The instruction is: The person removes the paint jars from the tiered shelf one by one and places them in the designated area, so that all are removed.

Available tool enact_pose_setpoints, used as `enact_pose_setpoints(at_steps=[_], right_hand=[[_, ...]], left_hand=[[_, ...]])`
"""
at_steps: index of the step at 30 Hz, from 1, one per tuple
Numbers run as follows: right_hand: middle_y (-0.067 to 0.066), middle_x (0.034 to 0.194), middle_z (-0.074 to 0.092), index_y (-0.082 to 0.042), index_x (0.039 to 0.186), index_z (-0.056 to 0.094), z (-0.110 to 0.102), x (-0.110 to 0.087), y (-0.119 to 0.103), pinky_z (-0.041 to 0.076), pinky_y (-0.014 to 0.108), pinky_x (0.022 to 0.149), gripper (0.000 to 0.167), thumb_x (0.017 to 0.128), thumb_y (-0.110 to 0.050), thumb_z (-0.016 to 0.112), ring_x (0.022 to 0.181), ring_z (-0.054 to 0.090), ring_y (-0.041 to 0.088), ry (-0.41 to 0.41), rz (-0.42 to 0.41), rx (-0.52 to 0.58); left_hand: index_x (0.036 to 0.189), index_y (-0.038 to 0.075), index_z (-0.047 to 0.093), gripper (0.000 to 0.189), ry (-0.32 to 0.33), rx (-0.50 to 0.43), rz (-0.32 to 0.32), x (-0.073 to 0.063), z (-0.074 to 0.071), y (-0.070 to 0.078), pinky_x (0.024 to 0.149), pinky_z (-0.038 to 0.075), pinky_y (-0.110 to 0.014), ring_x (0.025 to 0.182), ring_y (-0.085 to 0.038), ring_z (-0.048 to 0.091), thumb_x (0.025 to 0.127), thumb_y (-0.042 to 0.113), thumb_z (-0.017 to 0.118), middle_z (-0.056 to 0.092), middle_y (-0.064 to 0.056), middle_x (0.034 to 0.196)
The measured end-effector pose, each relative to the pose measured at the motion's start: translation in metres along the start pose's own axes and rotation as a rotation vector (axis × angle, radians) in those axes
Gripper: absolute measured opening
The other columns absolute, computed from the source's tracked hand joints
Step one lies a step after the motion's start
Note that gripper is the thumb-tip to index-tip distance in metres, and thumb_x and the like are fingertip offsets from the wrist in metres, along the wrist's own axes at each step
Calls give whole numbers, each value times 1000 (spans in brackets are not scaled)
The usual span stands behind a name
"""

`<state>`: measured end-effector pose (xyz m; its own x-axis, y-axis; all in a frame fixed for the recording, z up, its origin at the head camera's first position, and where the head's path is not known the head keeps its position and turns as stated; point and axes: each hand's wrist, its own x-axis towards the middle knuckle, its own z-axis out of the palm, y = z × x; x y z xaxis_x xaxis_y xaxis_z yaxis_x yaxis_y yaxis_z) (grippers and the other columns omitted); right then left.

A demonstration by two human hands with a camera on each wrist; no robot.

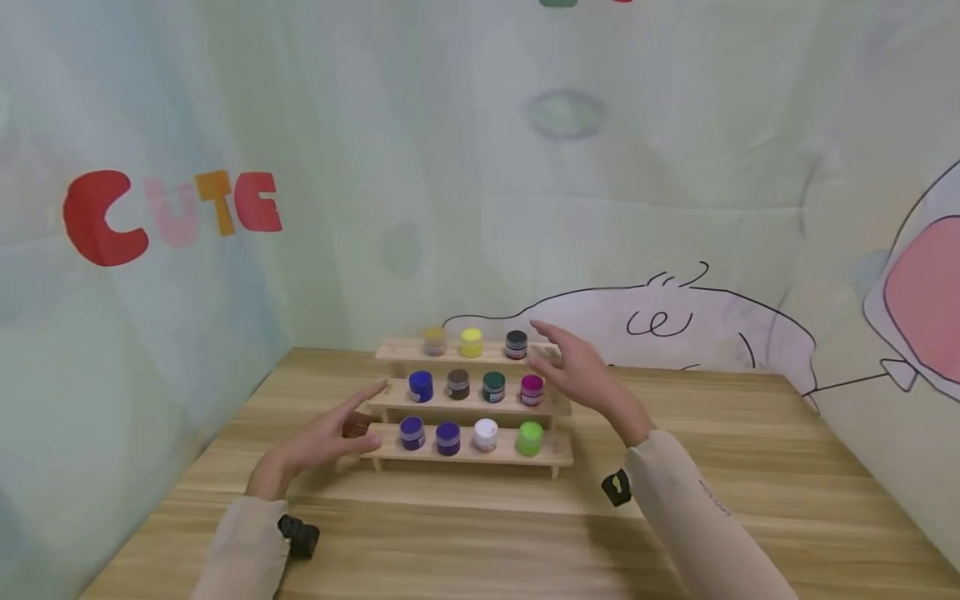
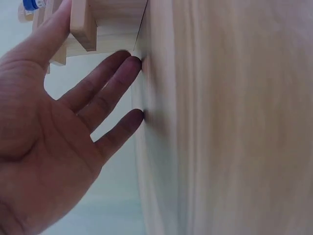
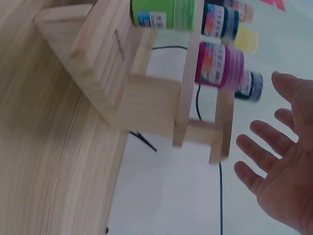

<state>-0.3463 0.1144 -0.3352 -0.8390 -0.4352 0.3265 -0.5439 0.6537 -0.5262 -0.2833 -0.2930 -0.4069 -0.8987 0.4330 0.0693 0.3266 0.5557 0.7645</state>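
Note:
A three-step wooden rack [image 1: 468, 456] holds small paint jars. On the top step stand a mustard jar [image 1: 434, 342], a yellow jar [image 1: 471, 342] and a black jar [image 1: 516, 344]. Blue [image 1: 421, 386], brown, dark green and magenta jars [image 1: 532, 390] line the middle step; two purple jars, a white jar [image 1: 485, 434] and a light green jar [image 1: 530, 438] line the bottom one. My left hand [image 1: 318, 440] rests at the rack's left end, thumb by the bottom step, other fingertips [image 2: 134, 116] at the tabletop. My right hand [image 3: 288, 171], fingers spread and holding nothing, hovers beside the rack's upper right end.
The rack stands toward the back of a wood-grain table [image 1: 450, 542]. Behind it hangs a pale curtain [image 1: 420, 167] with printed letters and cartoon drawings. Black wrist straps sit on the left sleeve [image 1: 251, 542] and the right sleeve [image 1: 697, 508].

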Motion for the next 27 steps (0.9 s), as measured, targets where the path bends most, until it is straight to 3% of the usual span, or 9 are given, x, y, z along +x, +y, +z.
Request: enact_pose_setpoints(at_steps=[5, 10, 15, 20, 27], right_hand=[[14, 153, 45, -14, 155, 39, 9, 19, -12, 39, 53, 110, 61, 101, -33, 62, 138, 45, 35, -23, -15, -76], [16, 143, 54, -12, 148, 48, 16, 26, -15, 48, 52, 100, 53, 101, -32, 62, 125, 56, 35, 26, 2, -148], [8, 130, 64, -16, 137, 59, 19, 26, -13, 53, 45, 88, 40, 99, -29, 65, 108, 64, 26, 98, 46, -118], [2, 122, 68, -19, 126, 64, 23, 25, -11, 54, 39, 82, 32, 96, -29, 69, 101, 64, 21, 129, 83, -73], [3, 116, 69, -15, 121, 65, 31, 23, -10, 54, 37, 78, 30, 94, -25, 73, 94, 64, 20, 170, 75, -16]], left_hand=[[162, 22, 14, 83, -1, -15, 13, 1, 1, 3, 98, 48, -56, 125, -44, 54, 99, 26, 67, 32, -30, 154], [162, 21, 13, 82, -3, -28, -4, 3, 1, 8, 98, 48, -56, 125, -44, 53, 99, 25, 66, 35, -33, 150], [162, 21, 13, 82, -2, -30, -16, 3, 2, 7, 97, 48, -56, 125, -45, 53, 99, 23, 66, 31, -32, 153], [162, 21, 12, 83, -13, -46, -20, 1, 2, 6, 97, 47, -57, 126, -46, 51, 99, 23, 66, 24, -28, 158], [162, 22, 12, 84, -19, -45, -44, 0, 3, 3, 95, 48, -55, 123, -43, 53, 98, 23, 67, 38, -32, 147]])
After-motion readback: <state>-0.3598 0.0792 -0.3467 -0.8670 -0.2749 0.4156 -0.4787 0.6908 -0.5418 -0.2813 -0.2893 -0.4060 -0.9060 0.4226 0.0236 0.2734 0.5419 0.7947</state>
